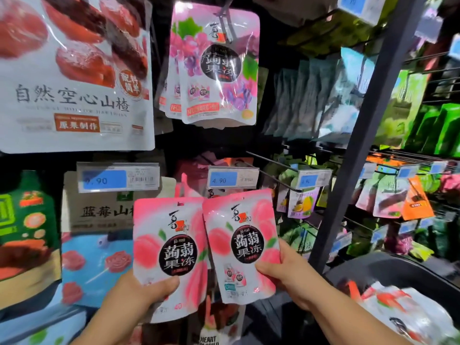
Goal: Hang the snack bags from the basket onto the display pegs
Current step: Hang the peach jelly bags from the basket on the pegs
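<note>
Nearest, rising from the bottom edge: left hand (139,295) clamped on the left peach bag (171,250), thumb pressed across the lower front, fingers curled behind. Just beside it, right hand (288,272) clamped on the right peach bag (242,245), thumb on the lower right of the front, fingers behind. Both bags pink and upright, printed faces toward the camera, inner edges meeting near the top, the right one tilted a little. Held up in front of the shelf just below the 4.90 price tag (232,177), neither yet on a peg. Higher up, a purple grape bag (219,70) hanging from a peg clip (226,18), more of its kind behind. To the left, a large white hawthorn bag (74,70), beneath it the 9.90 price tag (118,178) and a blueberry hawthorn bag (99,232). Lower right, the dark basket (398,267) holding blurred white and red bags (398,310). Right of centre, a dark upright post (368,120) between shelf bays
</note>
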### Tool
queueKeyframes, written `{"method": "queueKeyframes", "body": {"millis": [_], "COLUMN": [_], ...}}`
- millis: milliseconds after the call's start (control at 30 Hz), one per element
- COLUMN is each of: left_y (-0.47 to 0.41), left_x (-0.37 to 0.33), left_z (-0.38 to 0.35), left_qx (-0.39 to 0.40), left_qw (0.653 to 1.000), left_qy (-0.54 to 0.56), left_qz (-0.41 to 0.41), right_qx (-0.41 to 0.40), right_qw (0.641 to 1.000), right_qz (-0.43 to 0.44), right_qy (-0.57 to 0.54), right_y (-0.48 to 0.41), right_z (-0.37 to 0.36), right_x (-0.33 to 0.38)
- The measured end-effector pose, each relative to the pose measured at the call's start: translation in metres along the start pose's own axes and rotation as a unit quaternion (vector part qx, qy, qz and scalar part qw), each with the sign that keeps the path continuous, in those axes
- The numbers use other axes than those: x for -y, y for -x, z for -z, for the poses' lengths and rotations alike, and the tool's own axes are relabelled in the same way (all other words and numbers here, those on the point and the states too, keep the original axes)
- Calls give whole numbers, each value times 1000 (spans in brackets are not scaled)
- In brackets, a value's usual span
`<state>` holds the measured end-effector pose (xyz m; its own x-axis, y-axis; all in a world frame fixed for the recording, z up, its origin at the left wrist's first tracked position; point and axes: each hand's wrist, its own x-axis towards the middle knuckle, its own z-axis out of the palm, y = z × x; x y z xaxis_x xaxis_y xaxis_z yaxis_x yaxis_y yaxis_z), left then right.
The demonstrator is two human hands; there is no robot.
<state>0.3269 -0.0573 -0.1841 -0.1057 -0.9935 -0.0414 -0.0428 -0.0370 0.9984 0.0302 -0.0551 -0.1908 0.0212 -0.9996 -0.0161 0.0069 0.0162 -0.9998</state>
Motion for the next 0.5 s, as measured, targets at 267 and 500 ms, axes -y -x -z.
{"method": "queueKeyframes", "body": {"millis": [267,500], "left_y": [-3,-5], "left_x": [6,4], "left_z": [42,45], "left_qx": [-48,-35], "left_qw": [999,998], "left_qy": [1,51], "left_qz": [9,13], "right_qx": [17,14], "right_qw": [999,999], "right_qz": [11,-3], "right_qy": [-37,-40], "right_y": [-25,-35], "right_z": [-24,-30], "right_x": [-6,-8]}}
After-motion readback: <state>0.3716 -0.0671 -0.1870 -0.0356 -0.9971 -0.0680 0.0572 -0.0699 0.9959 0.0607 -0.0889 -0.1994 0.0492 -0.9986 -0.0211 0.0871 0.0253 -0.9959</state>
